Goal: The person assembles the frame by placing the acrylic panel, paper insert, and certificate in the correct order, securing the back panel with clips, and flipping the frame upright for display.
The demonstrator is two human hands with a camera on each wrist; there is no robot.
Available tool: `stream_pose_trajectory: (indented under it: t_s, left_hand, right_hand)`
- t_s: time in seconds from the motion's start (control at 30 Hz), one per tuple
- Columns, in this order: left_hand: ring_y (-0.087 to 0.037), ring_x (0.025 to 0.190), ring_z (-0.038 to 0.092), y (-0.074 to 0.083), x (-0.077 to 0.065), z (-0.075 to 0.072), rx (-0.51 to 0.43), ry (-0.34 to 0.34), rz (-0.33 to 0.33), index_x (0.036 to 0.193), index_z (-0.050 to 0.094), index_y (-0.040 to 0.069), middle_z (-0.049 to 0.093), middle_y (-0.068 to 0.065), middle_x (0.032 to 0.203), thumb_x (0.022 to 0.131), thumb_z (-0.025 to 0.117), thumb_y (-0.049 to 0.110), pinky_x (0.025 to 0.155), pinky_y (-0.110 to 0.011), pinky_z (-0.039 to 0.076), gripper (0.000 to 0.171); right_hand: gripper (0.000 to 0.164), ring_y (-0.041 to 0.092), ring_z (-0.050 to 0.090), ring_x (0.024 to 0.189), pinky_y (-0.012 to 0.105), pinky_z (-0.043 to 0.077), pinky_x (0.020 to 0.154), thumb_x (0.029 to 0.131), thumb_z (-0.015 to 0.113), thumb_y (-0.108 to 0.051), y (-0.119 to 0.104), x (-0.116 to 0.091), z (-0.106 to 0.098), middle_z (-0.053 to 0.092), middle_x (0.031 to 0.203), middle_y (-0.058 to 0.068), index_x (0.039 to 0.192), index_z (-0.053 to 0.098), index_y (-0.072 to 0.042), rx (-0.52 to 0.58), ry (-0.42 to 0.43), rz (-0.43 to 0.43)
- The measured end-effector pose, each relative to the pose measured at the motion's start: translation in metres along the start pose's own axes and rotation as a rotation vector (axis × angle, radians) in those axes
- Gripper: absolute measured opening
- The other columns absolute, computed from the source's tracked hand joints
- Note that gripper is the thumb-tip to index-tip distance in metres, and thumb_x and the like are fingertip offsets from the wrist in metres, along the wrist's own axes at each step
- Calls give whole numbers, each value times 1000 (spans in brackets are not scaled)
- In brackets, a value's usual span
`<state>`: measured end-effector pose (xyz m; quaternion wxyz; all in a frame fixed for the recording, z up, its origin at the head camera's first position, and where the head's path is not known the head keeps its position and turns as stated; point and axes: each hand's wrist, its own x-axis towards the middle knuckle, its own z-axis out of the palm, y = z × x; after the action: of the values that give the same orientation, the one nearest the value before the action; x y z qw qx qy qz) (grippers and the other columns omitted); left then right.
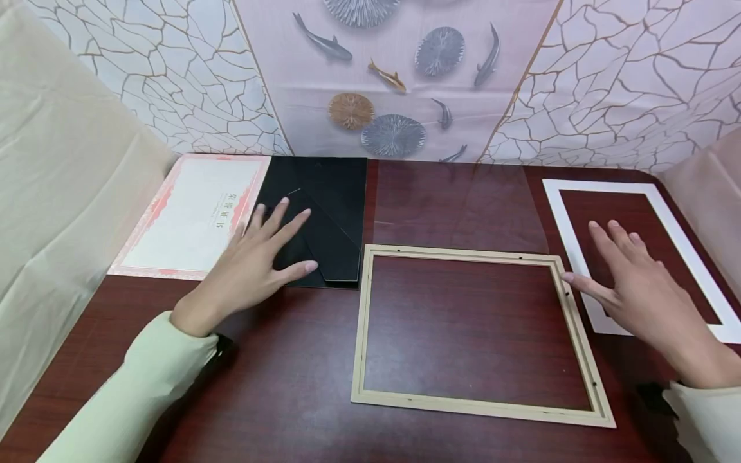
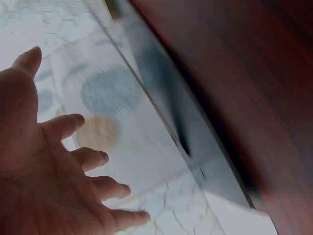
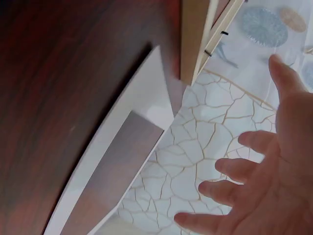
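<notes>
My left hand [image 1: 249, 260], fingers spread, hovers over the black frame backing board [image 1: 341, 193] with its folded easel stand. In the left wrist view the hand [image 2: 63, 166] holds nothing, and air shows between it and the board. My right hand [image 1: 648, 296] is spread above the white mat [image 1: 689, 251], near the picture frame's right side. The right wrist view also has that hand [image 3: 249, 181] holding nothing, apart from the mat [image 3: 146, 93]. The light wooden picture frame [image 1: 463, 404] lies flat between the hands, with small dark tabs along its inner edge.
A certificate [image 1: 191, 212] with a pink border lies at the far left, beside the backing board. Behind the frame lies a clear sheet [image 1: 451, 206]. All rest on the dark reddish table [image 1: 278, 386]. A patterned cloth [image 1: 393, 96] rises along the back edge.
</notes>
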<state>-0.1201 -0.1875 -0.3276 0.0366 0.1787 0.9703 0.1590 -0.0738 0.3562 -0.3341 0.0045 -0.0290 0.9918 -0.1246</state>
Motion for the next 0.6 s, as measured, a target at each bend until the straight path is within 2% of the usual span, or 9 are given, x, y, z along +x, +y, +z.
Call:
stream_pose_trajectory:
  t_s: [0.07, 0.17, 0.27, 0.33, 0.37, 0.4, 0.5, 0.57, 0.6]
  left_hand:
    - [-50, 161, 9, 8, 8, -1, -87, -13, 28, 167, 21, 39, 9, -4, 178, 98, 63, 62, 124, -73, 14, 84]
    - [-42, 162, 16, 20, 20, -2, -211, -27, 65, 167, 25, 37, 13, -2, 177, 98, 67, 56, 125, -68, 22, 82]
    - [-32, 161, 26, 31, 34, 1, -332, -19, 105, 166, 32, 34, 20, -1, 176, 98, 71, 48, 125, -59, 31, 79]
    - [-31, 157, 36, 37, 44, 4, -427, -17, 132, 164, 37, 30, 27, -2, 174, 99, 73, 41, 123, -54, 37, 75]
    - [-31, 155, 39, 40, 49, 5, -480, -25, 140, 163, 39, 30, 29, -1, 173, 99, 73, 39, 122, -52, 39, 74]
    - [-32, 154, 41, 43, 54, 7, -537, -41, 144, 162, 41, 30, 31, 0, 172, 98, 74, 36, 121, -51, 41, 72]
    - [-35, 152, 45, 49, 67, 11, -692, -109, 130, 160, 43, 32, 34, 4, 170, 98, 75, 32, 118, -49, 45, 69]
    - [-34, 151, 45, 52, 75, 13, -753, -139, 113, 159, 45, 32, 35, 6, 169, 98, 75, 30, 118, -49, 45, 68]
    - [-34, 151, 46, 53, 79, 14, -783, -149, 106, 158, 46, 31, 36, 6, 169, 98, 75, 28, 118, -49, 45, 67]
  right_hand:
    - [89, 68, 27, 143, 84, 31, 97, 105, 62, -45, -3, 5, -1, 14, 168, 37, 168, 13, -5, 26, 36, -28]
    - [84, 70, 41, 129, 79, 37, 93, 103, 67, -37, -7, 13, -3, 29, 161, 41, 165, 23, -1, 73, 100, -89]
    - [80, 65, 55, 120, 75, 39, 96, 100, 73, -31, -9, 21, -4, 42, 154, 40, 163, 33, -3, 135, 143, -129]
    - [79, 62, 61, 109, 72, 41, 92, 98, 75, -32, -10, 26, -5, 46, 152, 38, 162, 37, -6, 166, 143, -118]
    - [78, 58, 64, 96, 69, 43, 89, 98, 75, -33, -11, 28, -6, 48, 151, 37, 162, 38, -8, 175, 138, -107]
    - [78, 52, 64, 81, 61, 46, 86, 97, 76, -34, -11, 31, -6, 53, 147, 35, 161, 40, -8, 183, 132, -92]
    - [77, 46, 64, 90, 34, 44, 82, 97, 76, -39, -10, 40, -7, 56, 147, 31, 159, 44, -9, 217, 96, -49]
    - [77, 45, 67, 98, 19, 37, 78, 97, 75, -42, -9, 46, -7, 57, 149, 28, 160, 44, -10, 258, 63, -20]
    - [78, 46, 66, 110, 14, 34, 76, 97, 75, -43, -9, 49, -6, 57, 149, 26, 160, 44, -10, 283, 47, -7]
